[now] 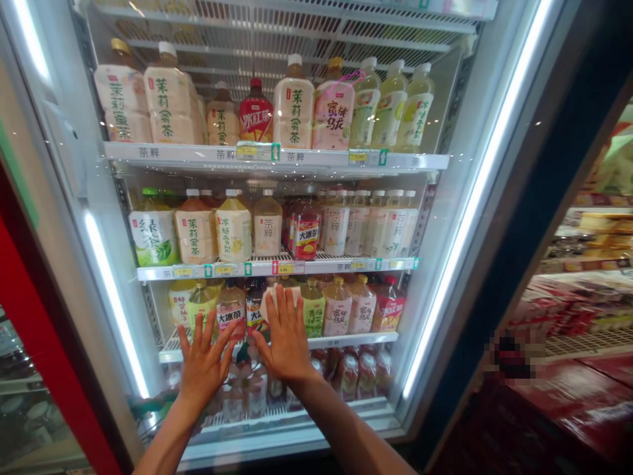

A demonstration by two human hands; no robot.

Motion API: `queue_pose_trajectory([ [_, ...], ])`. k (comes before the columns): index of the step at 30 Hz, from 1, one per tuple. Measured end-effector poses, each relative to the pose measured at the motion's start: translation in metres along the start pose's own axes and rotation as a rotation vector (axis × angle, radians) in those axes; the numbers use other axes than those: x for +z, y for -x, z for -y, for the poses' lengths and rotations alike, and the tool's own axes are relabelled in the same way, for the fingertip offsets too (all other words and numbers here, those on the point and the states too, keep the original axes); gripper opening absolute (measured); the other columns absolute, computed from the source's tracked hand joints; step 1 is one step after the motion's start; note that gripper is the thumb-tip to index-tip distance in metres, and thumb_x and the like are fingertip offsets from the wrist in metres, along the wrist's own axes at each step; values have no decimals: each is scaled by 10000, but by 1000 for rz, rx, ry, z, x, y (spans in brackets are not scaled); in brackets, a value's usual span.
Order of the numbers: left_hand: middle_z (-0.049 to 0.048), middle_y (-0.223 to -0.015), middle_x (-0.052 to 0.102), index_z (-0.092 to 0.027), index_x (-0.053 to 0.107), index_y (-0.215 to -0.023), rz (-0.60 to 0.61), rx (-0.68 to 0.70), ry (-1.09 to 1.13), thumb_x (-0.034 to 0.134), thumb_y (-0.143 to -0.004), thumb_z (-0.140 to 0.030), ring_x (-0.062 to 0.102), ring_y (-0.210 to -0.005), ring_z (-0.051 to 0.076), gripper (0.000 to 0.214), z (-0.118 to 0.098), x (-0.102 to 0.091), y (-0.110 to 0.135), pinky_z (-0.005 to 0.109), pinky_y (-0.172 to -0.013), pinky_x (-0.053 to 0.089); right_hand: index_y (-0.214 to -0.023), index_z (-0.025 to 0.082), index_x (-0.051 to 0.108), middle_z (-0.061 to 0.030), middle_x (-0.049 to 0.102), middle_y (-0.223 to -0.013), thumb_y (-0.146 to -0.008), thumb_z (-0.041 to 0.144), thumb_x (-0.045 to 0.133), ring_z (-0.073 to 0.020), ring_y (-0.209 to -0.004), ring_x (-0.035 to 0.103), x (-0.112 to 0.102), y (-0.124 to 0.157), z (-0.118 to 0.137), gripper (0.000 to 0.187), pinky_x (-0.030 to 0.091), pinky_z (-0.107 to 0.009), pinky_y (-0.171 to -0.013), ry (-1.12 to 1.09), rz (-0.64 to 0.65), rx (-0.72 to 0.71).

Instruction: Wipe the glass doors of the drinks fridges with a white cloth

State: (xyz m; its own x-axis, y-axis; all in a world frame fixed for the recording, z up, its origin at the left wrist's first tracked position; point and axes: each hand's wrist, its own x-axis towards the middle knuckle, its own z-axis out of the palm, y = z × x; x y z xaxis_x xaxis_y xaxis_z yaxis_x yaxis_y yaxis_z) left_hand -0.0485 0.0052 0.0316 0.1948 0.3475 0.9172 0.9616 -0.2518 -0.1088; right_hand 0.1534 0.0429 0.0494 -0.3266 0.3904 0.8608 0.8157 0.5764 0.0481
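My right hand (285,340) lies flat, fingers stretched upward, over a white cloth (271,302) at the glass door of a drinks cooler. Parts of the cloth show beside and above the fingers; the rest is hidden under the hand. To its left, my left hand (204,359) has its fingers spread at the glass and holds nothing. Through the door, behind the hands, stand a bottle labelled in red and white (231,310) and a green tea bottle (313,309) on the third shelf. Whether the left palm touches the glass cannot be made out.
Lit strips run down the left (116,303) and right (457,237) sides of the cooler. Tea bottles fill the upper shelf (316,158) and middle shelf (321,267). A red frame (44,369) edges the left; stacked packs (573,303) stand at right.
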Motion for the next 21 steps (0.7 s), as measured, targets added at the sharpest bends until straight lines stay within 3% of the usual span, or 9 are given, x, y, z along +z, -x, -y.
queue_pose_trajectory([
  [3, 63, -1728, 95, -395, 272, -1593, -15, -8, -10, 673, -927, -272, 47, -1605, 319, 786, 19, -5, 11, 668, -1266, 0, -1644, 90, 137, -176, 191, -1700, -1014, 483, 499, -339, -1599, 76, 10, 0, 12, 826, 172, -611, -1276, 17, -37, 2],
  [6, 67, -1726, 108, -387, 270, -1595, -30, -21, 0, 681, -921, -265, 38, -1604, 331, 799, 27, -7, 16, 681, -1261, -3, -1615, 114, 291, -123, 356, -1653, -994, 498, 539, -284, -1593, 162, 29, 48, 26, 772, 136, -504, -1312, 20, -53, -94],
  [8, 64, -1726, 110, -392, 271, -1594, -34, -36, 18, 683, -918, -263, 39, -1603, 334, 801, 27, -7, 23, 687, -1260, -2, -1598, 149, 352, -83, 400, -1636, -980, 525, 555, -264, -1583, 212, 33, 66, 33, 751, 139, -460, -1319, 10, -5, -126],
  [11, 57, -1726, 95, -396, 259, -1594, -32, -77, 49, 673, -925, -273, 25, -1602, 332, 796, 24, -4, 42, 696, -1255, -18, -1618, 115, 287, -128, 308, -1673, -981, 512, 549, -316, -1580, 209, 27, 47, 39, 795, 207, -533, -1294, 12, 63, -78],
  [14, 43, -1719, 123, -406, 268, -1587, -5, -95, 70, 679, -922, -298, 65, -1598, 333, 789, 18, -1, 63, 696, -1258, -7, -1626, 75, 231, -192, 285, -1671, -994, 446, 537, -370, -1575, 201, 34, 34, 38, 794, 235, -617, -1255, 55, 43, -9],
  [16, 53, -1708, 164, -395, 292, -1582, 10, -87, 61, 691, -912, -290, 117, -1590, 344, 786, 14, 0, 73, 695, -1261, 30, -1616, 92, 274, -186, 387, -1627, -1005, 418, 527, -348, -1559, 263, 48, 59, 36, 737, 219, -598, -1265, 56, 40, -64],
  [19, 67, -1691, 214, -377, 317, -1579, 17, -58, 45, 688, -911, -264, 167, -1580, 347, 772, 8, -1, 78, 693, -1261, 82, -1588, 165, 367, -100, 549, -1531, -1014, 448, 514, -243, -1515, 375, 62, 110, 36, 657, 216, -466, -1296, -16, 83, -248],
  [21, 61, -1684, 230, -383, 310, -1580, 24, -44, 52, 676, -918, -249, 181, -1576, 340, 769, 3, -2, 77, 692, -1261, 95, -1584, 188, 377, -74, 549, -1535, -1021, 480, 491, -217, -1507, 388, 61, 118, 37, 644, 229, -434, -1295, -46, 112, -300],
])
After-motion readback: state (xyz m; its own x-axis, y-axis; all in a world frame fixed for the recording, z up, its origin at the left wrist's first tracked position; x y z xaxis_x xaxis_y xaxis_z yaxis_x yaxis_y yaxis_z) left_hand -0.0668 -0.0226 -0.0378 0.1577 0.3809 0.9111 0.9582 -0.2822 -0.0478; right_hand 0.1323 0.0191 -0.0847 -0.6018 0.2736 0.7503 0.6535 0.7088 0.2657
